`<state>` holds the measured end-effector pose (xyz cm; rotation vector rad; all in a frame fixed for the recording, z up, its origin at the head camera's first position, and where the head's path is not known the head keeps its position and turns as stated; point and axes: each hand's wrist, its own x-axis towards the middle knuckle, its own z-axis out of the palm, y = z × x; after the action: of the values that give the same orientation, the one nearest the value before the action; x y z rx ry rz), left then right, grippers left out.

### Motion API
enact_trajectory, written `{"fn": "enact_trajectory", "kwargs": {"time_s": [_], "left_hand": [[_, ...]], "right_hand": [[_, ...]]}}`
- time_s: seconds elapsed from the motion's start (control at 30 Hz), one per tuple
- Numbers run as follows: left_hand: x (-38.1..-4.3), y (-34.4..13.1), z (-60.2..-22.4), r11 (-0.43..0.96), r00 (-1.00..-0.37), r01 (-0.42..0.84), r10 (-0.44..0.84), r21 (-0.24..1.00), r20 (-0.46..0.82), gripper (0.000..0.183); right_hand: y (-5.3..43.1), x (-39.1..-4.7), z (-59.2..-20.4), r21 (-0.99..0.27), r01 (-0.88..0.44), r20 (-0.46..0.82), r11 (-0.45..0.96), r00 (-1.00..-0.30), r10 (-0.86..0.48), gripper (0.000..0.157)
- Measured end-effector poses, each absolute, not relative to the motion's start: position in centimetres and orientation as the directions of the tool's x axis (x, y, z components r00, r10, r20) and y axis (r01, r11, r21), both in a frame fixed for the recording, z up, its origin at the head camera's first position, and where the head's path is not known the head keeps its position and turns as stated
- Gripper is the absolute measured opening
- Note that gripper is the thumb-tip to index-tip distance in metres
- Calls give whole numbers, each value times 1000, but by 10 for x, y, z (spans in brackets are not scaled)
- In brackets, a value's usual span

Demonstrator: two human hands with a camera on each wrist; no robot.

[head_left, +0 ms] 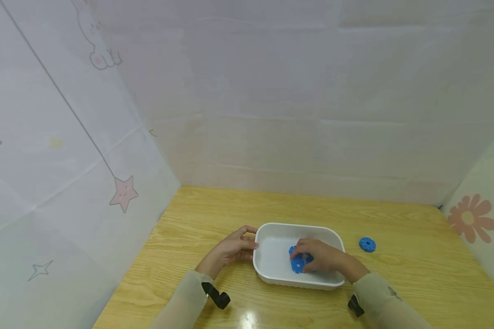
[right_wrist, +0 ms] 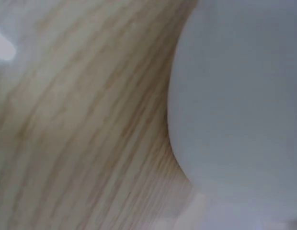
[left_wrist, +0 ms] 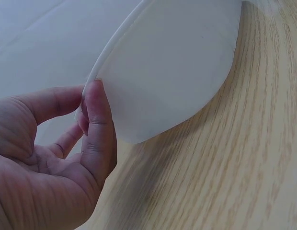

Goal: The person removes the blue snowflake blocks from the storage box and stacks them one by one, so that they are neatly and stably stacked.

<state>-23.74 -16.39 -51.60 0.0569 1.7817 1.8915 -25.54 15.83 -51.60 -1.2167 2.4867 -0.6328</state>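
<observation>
A white plastic basin [head_left: 273,258] with rounded corners sits on the table. At its left end my left hand [head_left: 232,246] pinches the rim between thumb and fingers, as the left wrist view shows close up on the basin wall [left_wrist: 172,72]. My right hand [head_left: 323,256] reaches over the right side into the basin, its fingers and thumb curled round blue notched plastic discs [head_left: 298,265]. The hand partly covers these discs. In the right wrist view only the outer basin wall [right_wrist: 234,105] and the table show; the right hand's grip is out of that frame.
More blue notched discs [head_left: 367,244], seemingly stacked, lie on the wooden table [head_left: 214,205] to the right of the basin. Pale printed sheets [head_left: 296,114] stand behind the table and along both sides. Black wrist mounts [head_left: 216,296] hang below the sleeves.
</observation>
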Motion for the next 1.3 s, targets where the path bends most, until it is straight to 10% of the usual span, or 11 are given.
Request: {"fn": "enact_trajectory", "kwargs": {"time_s": [1.3], "left_hand": [[-237, -164, -514, 13, -854, -367, 391, 930, -343, 54]], "right_hand": [[165, -250, -504, -580, -632, 139, 514, -699, -702, 38]]}}
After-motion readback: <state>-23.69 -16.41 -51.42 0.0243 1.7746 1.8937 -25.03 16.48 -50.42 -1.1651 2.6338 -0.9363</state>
